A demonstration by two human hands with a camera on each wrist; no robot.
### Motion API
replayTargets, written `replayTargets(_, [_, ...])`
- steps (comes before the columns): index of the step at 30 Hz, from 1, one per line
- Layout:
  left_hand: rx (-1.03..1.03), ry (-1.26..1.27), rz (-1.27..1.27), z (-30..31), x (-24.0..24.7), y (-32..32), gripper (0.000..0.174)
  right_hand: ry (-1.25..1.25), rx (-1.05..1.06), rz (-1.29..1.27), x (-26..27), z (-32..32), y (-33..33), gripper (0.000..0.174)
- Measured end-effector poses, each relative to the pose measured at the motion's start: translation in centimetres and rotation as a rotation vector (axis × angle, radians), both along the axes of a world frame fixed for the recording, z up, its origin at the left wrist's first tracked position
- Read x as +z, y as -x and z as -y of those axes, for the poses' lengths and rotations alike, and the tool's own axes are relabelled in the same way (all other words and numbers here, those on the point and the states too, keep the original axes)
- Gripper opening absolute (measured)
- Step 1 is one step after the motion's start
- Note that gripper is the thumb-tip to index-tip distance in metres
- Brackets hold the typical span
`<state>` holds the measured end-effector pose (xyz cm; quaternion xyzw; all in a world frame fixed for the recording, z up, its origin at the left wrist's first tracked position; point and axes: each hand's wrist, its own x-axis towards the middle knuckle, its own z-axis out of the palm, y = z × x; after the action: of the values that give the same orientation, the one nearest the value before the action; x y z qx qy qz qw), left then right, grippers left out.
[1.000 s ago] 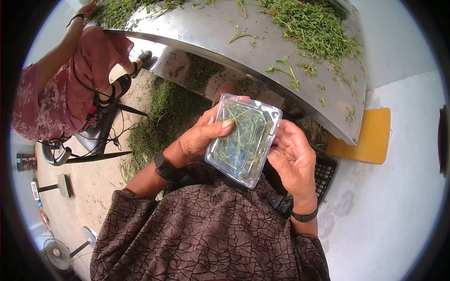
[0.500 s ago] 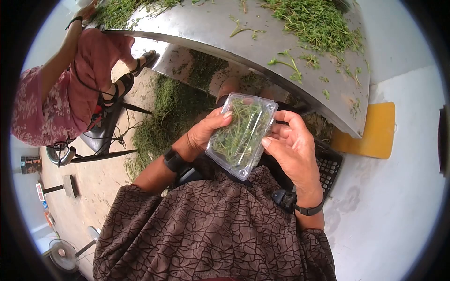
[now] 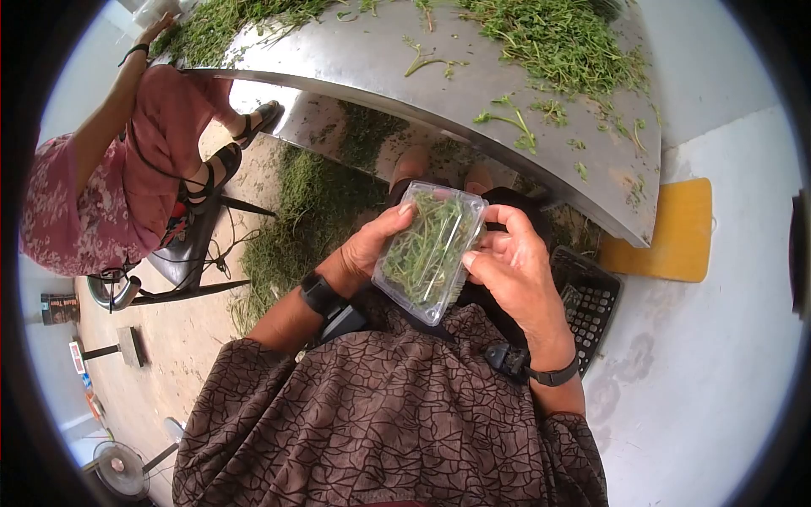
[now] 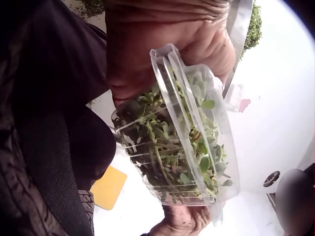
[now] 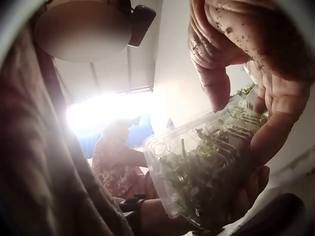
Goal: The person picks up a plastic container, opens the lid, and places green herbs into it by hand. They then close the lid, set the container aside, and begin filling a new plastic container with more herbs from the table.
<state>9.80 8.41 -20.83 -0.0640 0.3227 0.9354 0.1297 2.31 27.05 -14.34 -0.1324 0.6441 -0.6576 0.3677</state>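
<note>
In the head view, a clear plastic clamshell box (image 3: 429,253) packed with green leafy stems is held in front of the body. My left hand (image 3: 372,242) grips its left side, thumb on the upper face and the other fingers hidden beneath. At the opposite side, my right hand (image 3: 522,275) has its thumb and bent fingers at the rim. The left wrist view shows the closed box (image 4: 172,142) from its side, lid and base rims close together. From the right wrist, the thumb of my right hand (image 5: 275,83) meets the box's edge while fingers reach under it.
A metal table (image 3: 372,51) ahead carries heaps of greens (image 3: 562,46) and loose sprigs. More greens (image 3: 308,211) lie on the floor. A black crate (image 3: 585,296) and a yellow board (image 3: 663,232) stand at the right. Another person (image 3: 101,194) sits at the left.
The box has turned: its ridged octagonal face showed earlier, and a smoother face shows now. My right thumb and fingers have closed in on its right rim. The left hand keeps its hold.
</note>
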Motion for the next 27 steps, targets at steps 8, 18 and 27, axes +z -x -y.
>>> replayTargets(8, [-0.015, 0.099, 0.01, 0.1, -0.2, -0.1, 0.072, -0.056, 0.023, -0.034, -0.8, -0.2, 0.2, 0.047])
replayTargets(18, [-0.009, 0.118, 0.034, 0.2, -1.1, -0.7, 0.062, -0.179, 0.057, -0.259, -1.3, -0.2, -0.1, 0.05])
replayTargets(27, [-0.11, -0.052, 0.208, 1.3, -2.5, -0.6, 0.06, -0.377, -0.069, -0.975, 0.5, -0.3, -0.3, 0.054])
